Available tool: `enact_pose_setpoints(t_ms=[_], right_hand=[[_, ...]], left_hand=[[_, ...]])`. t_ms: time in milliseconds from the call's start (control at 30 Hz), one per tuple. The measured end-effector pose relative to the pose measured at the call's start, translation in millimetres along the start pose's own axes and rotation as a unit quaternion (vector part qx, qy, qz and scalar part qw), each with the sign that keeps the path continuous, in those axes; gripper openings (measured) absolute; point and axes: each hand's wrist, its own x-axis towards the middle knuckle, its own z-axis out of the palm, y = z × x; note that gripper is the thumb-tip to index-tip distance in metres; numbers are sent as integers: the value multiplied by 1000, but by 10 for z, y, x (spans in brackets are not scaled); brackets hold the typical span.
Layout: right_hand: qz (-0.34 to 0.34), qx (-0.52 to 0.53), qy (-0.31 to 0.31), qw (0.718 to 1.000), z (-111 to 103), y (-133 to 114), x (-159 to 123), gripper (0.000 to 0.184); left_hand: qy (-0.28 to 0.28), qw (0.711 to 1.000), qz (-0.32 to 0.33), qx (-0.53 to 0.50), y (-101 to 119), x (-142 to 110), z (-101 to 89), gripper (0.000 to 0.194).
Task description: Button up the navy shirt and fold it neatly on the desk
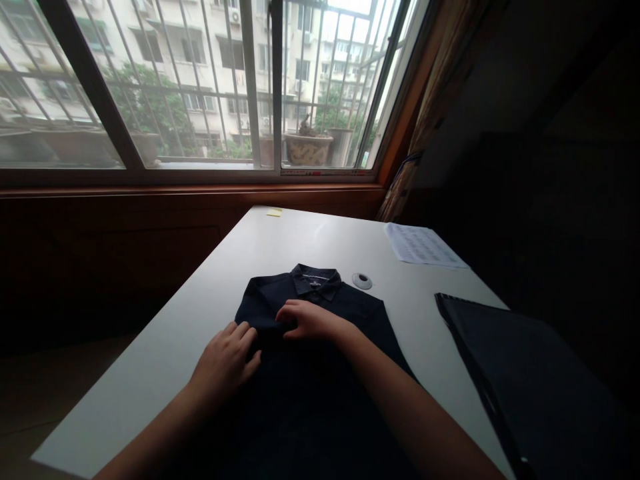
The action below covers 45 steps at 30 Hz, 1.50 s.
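A dark navy collared shirt (320, 380) lies spread on the white table (200, 310), its collar pointing toward the window. At the shirt's left edge, just below the sleeve, my left hand (227, 357) has its fingers curled on the cloth, thumb set lower. My right hand (310, 320) reaches across the chest below the collar, fingers and thumb bent around a raised fold of the cloth. Between both hands the fabric is slightly bunched. Dark cloth hides the fingertips' exact hold.
A round grey-and-black cable grommet (362, 281) sits right of the collar. Printed sheets (425, 245) lie at the far right, and a black folder-like case (530, 373) is nearer on the right. A yellow sticky note (275, 213) is by the far edge, below the window.
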Motion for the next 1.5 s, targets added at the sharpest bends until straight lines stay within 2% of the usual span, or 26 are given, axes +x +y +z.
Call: enact_pose_setpoints(t_ms=[167, 333, 400, 500, 600, 667, 767, 867, 967, 1067, 1167, 1300, 1400, 1500], right_hand=[[7, -68, 38, 997, 66, -49, -25, 18], [30, -117, 71, 990, 120, -51, -68, 16], [36, -130, 77, 988, 145, -59, -83, 19], [21, -143, 76, 987, 164, -91, -107, 33], [-38, -177, 66, 981, 168, -134, -128, 48], [-78, -214, 59, 972, 169, -153, -140, 49], [-120, -263, 51, 956, 168, -149, -165, 35], [-149, -292, 62, 943, 156, -117, -206, 15], [-164, -305, 90, 934, 128, -99, -257, 12], [-170, -309, 82, 932, 95, -120, -306, 12], [-156, -295, 45, 942, 66, -158, -339, 8], [-107, -211, 16, 971, 17, -190, -299, 7], [-26, -92, 58, 994, -30, -176, -136, 9], [50, -38, 119, 991, -52, -107, 157, 13]], left_hand=[[9, 999, -16, -34, -13, -130, -34, 11], [70, 995, 0, -74, -59, -343, 3, 9], [104, 991, 17, -80, -54, -394, 30, 9], [147, 984, 40, -90, -27, -426, 48, 9], [181, 976, 58, -104, -1, -437, 44, 8], [194, 973, 66, -110, 1, -449, 41, 8], [189, 973, 81, -103, -28, -481, 56, 8], [159, 979, 107, -77, -81, -525, 99, 13], [120, 983, 134, -50, -124, -556, 152, 20], [94, 982, 161, -32, -154, -568, 180, 20], [98, 981, 167, -34, -218, -576, 166, 17], [116, 986, 108, -50, -379, -592, 124, 26], [114, 990, 56, -65, -471, -594, 116, 26], [110, 990, 15, -87, -492, -588, 135, 24]])
